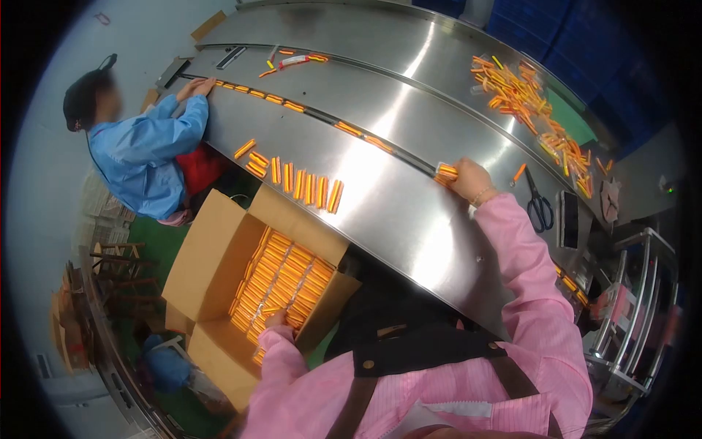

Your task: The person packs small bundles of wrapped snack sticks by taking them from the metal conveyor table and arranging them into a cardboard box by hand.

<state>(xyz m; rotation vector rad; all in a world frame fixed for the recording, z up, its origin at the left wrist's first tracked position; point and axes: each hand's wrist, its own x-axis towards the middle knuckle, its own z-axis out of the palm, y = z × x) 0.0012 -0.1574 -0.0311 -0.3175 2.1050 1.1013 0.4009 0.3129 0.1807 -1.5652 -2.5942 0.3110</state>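
Observation:
My right hand (pixel 472 181) is closed around a small wrapped pack of orange-and-yellow sticks (pixel 446 171), over the near end of a dark conveyor strip (pixel 409 159) set into the steel table. Down in an open cardboard box (pixel 208 252), my left hand (pixel 276 318) has its fingers bent on an orange-and-yellow pack (pixel 269 310); the hand partly hides it. Rows of similar packs (pixel 281 271) fill the box. On the table edge beside the box lie several loose packs (pixel 309 189), and more packs (pixel 274 99) sit in line along the strip.
Black-handled scissors (pixel 540 208) and a dark phone-like slab (pixel 567 219) lie right of my right arm. A heap of orange sticks (pixel 515 95) spreads across the far right of the steel table (pixel 431 227). At the strip's far end a person in blue (pixel 150 143) has hands on it.

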